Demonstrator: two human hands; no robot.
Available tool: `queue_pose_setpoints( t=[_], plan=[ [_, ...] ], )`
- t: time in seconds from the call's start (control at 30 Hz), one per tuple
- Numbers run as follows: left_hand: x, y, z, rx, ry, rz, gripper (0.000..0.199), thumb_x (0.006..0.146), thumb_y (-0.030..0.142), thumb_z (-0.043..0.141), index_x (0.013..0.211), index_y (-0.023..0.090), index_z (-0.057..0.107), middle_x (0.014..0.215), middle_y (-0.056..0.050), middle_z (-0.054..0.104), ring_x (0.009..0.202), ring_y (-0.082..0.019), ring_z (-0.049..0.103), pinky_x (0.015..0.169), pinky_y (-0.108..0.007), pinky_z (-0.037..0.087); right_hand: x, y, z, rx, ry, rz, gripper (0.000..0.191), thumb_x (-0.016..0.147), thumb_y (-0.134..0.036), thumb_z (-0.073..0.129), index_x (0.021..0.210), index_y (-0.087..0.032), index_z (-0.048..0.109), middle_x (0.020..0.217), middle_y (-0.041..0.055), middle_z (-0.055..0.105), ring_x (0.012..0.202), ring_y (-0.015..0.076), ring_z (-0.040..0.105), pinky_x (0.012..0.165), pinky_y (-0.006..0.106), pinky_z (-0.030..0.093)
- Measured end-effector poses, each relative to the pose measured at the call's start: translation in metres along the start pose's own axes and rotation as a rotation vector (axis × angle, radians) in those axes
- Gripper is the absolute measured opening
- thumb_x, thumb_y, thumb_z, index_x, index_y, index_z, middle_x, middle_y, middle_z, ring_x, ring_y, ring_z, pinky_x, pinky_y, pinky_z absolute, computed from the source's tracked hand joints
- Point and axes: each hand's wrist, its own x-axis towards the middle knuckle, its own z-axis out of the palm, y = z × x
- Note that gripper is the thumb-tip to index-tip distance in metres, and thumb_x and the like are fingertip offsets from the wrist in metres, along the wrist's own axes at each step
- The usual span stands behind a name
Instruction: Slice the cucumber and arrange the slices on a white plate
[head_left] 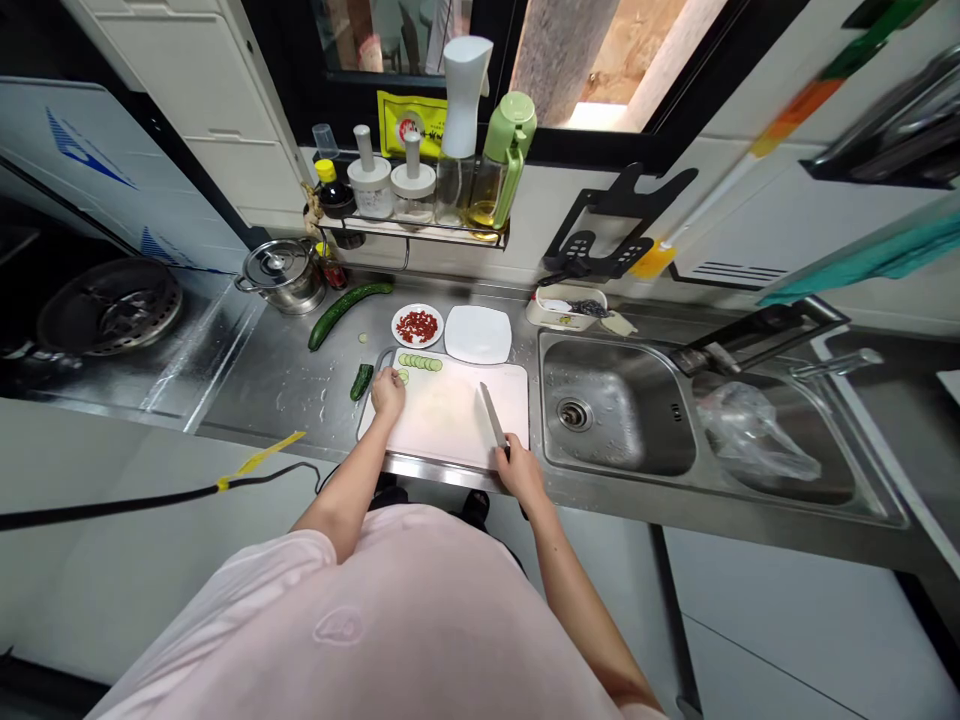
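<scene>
My right hand (520, 468) is wrapped round the dark handle of a kitchen knife (491, 413), whose blade points away over the right part of the white cutting board (457, 440). At the board's left side my left hand (388, 395) has its fingers curled together at a cucumber slice (403, 376), which shows by the fingertips. Just beyond, a row of cucumber slices (421, 362) lies along the far left edge of the board. A cut cucumber piece (361, 381) rests on the steel counter, left of the board. Farther back lies a long whole cucumber (345, 310).
Behind the board stand a plate of chopped red pieces (418, 326) and a white square plate (478, 334). To the right is a steel sink (615, 400); at the left, a lidded pot (283, 275) and a pan (109, 305). A seasoning rack (420, 228) hangs above.
</scene>
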Motion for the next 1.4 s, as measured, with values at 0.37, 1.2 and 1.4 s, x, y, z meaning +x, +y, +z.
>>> queue_pose_setpoints(
  t=[0.37, 1.2, 1.4],
  plan=[
    [-0.005, 0.001, -0.003, -0.062, -0.003, 0.044, 0.028, 0.083, 0.022, 0.041, 0.103, 0.019, 0.06, 0.102, -0.009, 0.057, 0.091, -0.02, 0.055, 0.083, -0.03, 0.043, 0.006, 0.006, 0.007, -0.027, 0.016, -0.037, 0.036, 0.095, -0.033, 0.029, 0.125, -0.019, 0.042, 0.098, 0.0099, 0.066, 0.089, 0.0212, 0.06, 0.069, 0.026, 0.033],
    [0.011, 0.06, 0.027, 0.198, -0.178, 0.369, 0.04, 0.084, 0.028, 0.049, 0.124, 0.025, 0.051, 0.113, -0.011, 0.052, 0.108, -0.027, 0.045, 0.09, -0.039, 0.036, 0.01, 0.0, 0.006, -0.047, -0.053, -0.026, 0.025, 0.096, -0.028, 0.027, 0.114, -0.019, 0.042, 0.096, 0.0109, 0.064, 0.086, 0.0202, 0.06, 0.067, 0.026, 0.033],
    [0.017, 0.065, 0.03, 0.251, -0.192, 0.403, 0.03, 0.085, 0.026, 0.048, 0.113, 0.026, 0.059, 0.111, -0.011, 0.052, 0.104, -0.026, 0.046, 0.086, -0.038, 0.035, 0.011, 0.003, 0.01, -0.051, -0.027, -0.042, 0.024, 0.096, -0.028, 0.027, 0.113, -0.019, 0.042, 0.094, 0.0103, 0.065, 0.085, 0.0207, 0.06, 0.066, 0.026, 0.032]
  ],
)
